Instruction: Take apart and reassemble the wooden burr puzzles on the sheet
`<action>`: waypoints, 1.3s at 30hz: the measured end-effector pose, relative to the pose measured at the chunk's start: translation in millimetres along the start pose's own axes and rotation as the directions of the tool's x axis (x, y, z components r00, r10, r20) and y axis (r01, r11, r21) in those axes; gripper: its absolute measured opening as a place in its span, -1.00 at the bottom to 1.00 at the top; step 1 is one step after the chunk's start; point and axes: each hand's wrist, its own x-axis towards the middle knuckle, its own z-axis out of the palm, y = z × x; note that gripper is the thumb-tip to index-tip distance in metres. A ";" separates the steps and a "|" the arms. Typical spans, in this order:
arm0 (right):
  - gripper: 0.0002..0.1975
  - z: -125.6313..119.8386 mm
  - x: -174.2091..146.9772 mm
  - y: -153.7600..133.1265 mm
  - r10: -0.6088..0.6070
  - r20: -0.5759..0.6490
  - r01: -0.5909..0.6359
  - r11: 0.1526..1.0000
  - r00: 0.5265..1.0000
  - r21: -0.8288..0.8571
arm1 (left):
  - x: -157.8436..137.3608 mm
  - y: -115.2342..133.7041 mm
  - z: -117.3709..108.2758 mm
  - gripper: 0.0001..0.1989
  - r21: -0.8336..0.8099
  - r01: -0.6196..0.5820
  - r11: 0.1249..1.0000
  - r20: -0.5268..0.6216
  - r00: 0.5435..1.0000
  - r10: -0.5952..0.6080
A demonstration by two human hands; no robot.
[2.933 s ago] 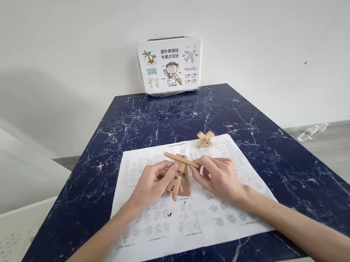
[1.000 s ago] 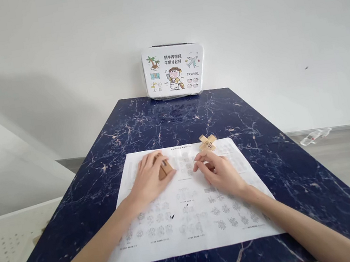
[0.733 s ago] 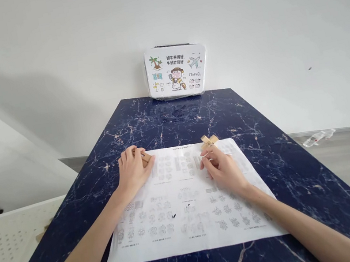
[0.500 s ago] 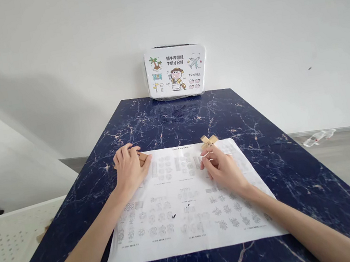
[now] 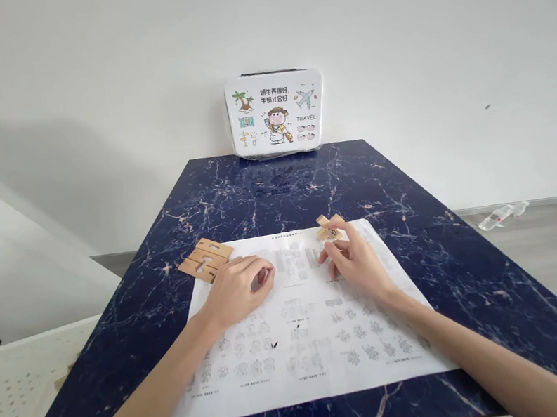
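Left hand curled over a printed sheet, its grip too hidden to tell, slotted wooden pieces just beyond, right hand with grip parted, at a wooden cross

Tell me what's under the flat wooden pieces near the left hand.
The flat wooden pieces overlap a corner of the printed sheet and the blue table. That corner, and any printing there, is hidden; the left hand blocks a little more.

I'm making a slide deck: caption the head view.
Over a printed sheet, the left hand is beside flat wooden pieces and the right hand beside a cross-shaped wooden assembly.
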 end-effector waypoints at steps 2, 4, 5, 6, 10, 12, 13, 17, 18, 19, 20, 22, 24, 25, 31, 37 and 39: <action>-0.66 -0.6 1.1 1.4 0.002 -0.005 -0.002 1.000 1.000 0.012 | 0.0 -1.1 -1.0 -0.81 -0.002 0.009 1.000 -0.006 1.000 -0.009; -0.63 -1.6 2.5 2.9 0.007 -0.009 -0.007 1.000 1.000 0.027 | 0.0 -1.5 -2.0 -0.81 0.002 0.012 1.000 0.006 1.000 -0.012; -0.61 -2.3 3.3 3.7 0.011 -0.007 -0.011 0.999 1.000 0.036 | -0.1 -1.4 -2.3 -0.81 0.005 0.011 1.000 0.017 1.000 -0.011; -0.61 -3.1 4.2 4.5 0.014 -0.002 -0.014 0.999 1.000 0.043 | -0.2 -1.2 -2.4 -0.81 0.006 0.010 1.000 0.027 1.000 -0.010; -0.60 -5.7 8.3 7.7 0.016 0.007 -0.016 0.998 1.000 0.066 | -0.7 -0.4 -2.0 -0.81 0.001 0.004 1.000 0.054 0.999 -0.004; -0.61 -6.0 9.6 8.4 0.011 0.001 -0.011 0.997 1.000 0.071 | -1.0 -0.7 -1.9 -0.81 -0.003 0.002 1.000 0.059 0.998 -0.002; -0.63 -5.9 9.8 8.1 0.009 -0.003 -0.008 0.998 1.000 0.068 | -1.1 -1.0 -1.8 -0.81 -0.007 0.001 1.000 0.059 0.998 0.000; -0.68 -4.8 7.8 4.1 0.006 -0.005 -0.006 1.000 1.000 0.027 | -1.6 -2.8 -1.3 -0.82 -0.009 -0.014 1.000 0.063 0.998 0.015; -0.69 -4.5 6.9 2.9 0.002 0.002 -0.002 1.000 1.000 0.018 | -1.7 -3.0 -1.3 -0.82 -0.005 -0.017 1.000 0.065 0.998 0.017; -0.70 -4.0 6.1 1.9 -0.005 0.011 0.004 1.000 1.000 0.011 | -1.7 -3.1 -1.2 -0.82 -0.001 -0.019 1.000 0.068 0.998 0.019; -0.71 -3.5 5.3 1.1 -0.014 0.019 0.014 1.000 1.000 0.004 | -1.7 -3.0 -1.2 -0.82 0.003 -0.019 1.000 0.072 0.997 0.019; -0.73 -2.0 3.8 0.1 -0.040 0.041 0.040 0.999 0.998 -0.014 | -1.6 -2.6 -1.4 -0.82 0.006 -0.016 1.000 0.077 0.997 0.016; -0.75 -0.2 2.1 -0.6 -0.066 0.066 0.069 0.997 0.996 -0.034 | -1.4 -2.1 -1.6 -0.82 -0.003 -0.011 1.000 0.080 0.997 0.011; -0.74 0.6 1.1 -1.1 -0.076 0.084 0.080 0.996 0.993 -0.042 | -1.3 -1.8 -1.8 -0.81 -0.011 -0.008 1.000 0.083 0.997 0.009; -0.77 4.2 -7.2 -8.9 -0.154 0.220 0.168 0.985 0.963 -0.045 | -1.6 0.0 -3.1 -0.73 -0.063 0.082 0.995 0.091 0.993 -0.076; -0.82 7.4 -17.9 -20.7 -0.233 0.430 0.264 0.964 0.872 -0.013 | -1.1 8.6 -4.9 -0.12 -0.273 0.174 0.946 0.179 0.976 -0.128; -0.84 8.1 -20.2 -21.9 -0.241 0.474 0.270 0.963 0.847 0.007 | 0.0 12.7 -6.1 -0.21 -0.334 0.167 0.928 0.217 0.972 -0.096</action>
